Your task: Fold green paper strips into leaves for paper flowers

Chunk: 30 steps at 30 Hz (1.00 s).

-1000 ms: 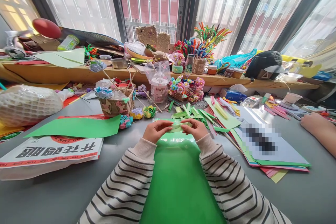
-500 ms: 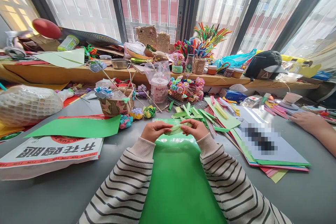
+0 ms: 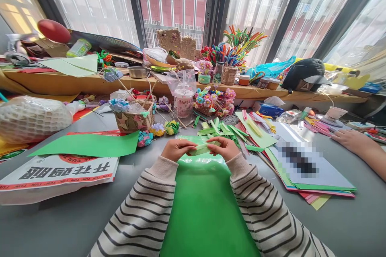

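Between my two hands is a folded strip of pale green paper [image 3: 202, 149], held level above a glossy green sheet [image 3: 208, 209] on the grey table. My left hand [image 3: 177, 149] pinches its left end between thumb and fingers. At the other end, my right hand [image 3: 224, 148] is closed on the strip in the same way. Just beyond my hands lies a loose pile of cut green paper strips [image 3: 221, 127]. Folded paper flowers [image 3: 171, 127] rest to the left of the pile.
A decorated basket [image 3: 135, 120] and a lidded plastic cup [image 3: 183, 102] stand behind my hands. Green paper [image 3: 87, 145] lies over a printed bag [image 3: 69, 172] at left. Stacked coloured paper [image 3: 328, 180] sits at right, near another person's hand [image 3: 350, 140]. A cluttered ledge [image 3: 169, 84] runs behind.
The pale green strip has tilted slightly and shows more of its length between my fingers. My hands have barely moved and still pinch both ends.
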Each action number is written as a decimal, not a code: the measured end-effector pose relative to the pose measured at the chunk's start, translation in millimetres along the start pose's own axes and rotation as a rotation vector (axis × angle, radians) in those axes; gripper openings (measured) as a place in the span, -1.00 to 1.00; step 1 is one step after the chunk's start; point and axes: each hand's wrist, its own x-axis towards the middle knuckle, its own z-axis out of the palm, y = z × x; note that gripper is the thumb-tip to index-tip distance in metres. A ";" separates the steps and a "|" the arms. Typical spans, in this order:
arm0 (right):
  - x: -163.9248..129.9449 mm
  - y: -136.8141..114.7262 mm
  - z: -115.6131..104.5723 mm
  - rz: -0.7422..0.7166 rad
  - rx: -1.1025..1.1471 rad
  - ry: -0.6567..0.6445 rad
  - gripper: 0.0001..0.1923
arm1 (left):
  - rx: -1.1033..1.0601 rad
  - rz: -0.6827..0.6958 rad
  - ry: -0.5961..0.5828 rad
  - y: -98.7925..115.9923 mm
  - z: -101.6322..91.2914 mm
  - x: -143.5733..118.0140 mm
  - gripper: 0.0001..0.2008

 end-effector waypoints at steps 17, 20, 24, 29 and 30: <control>-1.0 -0.2 3.5 -0.047 -0.058 0.026 -0.80 | -0.089 -0.231 -0.103 4.8 -4.1 -0.6 -0.78; -0.8 1.1 5.3 -0.064 -0.065 0.062 -0.81 | -0.147 -0.227 -0.084 5.7 1.4 -1.6 -0.73; -1.3 2.1 8.9 -0.094 -0.070 0.105 -0.81 | -0.294 -0.282 -0.022 2.6 17.1 -1.5 -0.65; -2.5 2.7 14.2 -0.100 -0.066 0.171 -0.80 | -0.390 -0.279 0.163 -4.3 28.3 -1.5 -0.63; -2.6 2.9 15.1 -0.099 -0.063 0.177 -0.80 | -0.393 -0.272 0.183 -4.6 28.5 -1.6 -0.62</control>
